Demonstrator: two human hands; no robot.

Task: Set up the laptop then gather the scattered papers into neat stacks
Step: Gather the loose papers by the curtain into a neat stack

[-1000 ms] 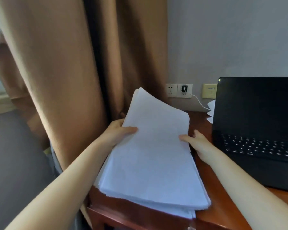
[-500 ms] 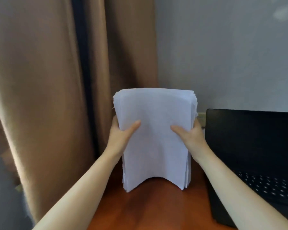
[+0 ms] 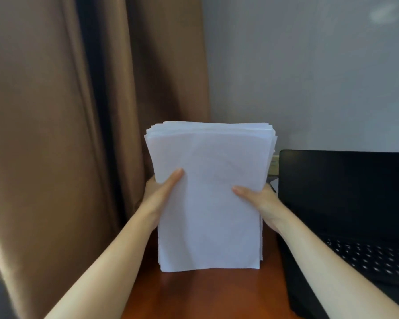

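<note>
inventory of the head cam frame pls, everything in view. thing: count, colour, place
paper stack: one, white, centre, held upright with its bottom edge down at the table; top edges slightly uneven
table: one, reddish-brown wood, bottom centre
laptop: one, black, open, screen dark, on the table right of the stack
curtain: brown, hangs over the left half of the view
wall: grey, upper right, behind the stack and laptop
wall plate: one sliver seen, beige, between the stack and the laptop screen
left hand: grips the stack's left edge, thumb across the front
right hand: grips the stack's right edge, thumb across the front
</note>
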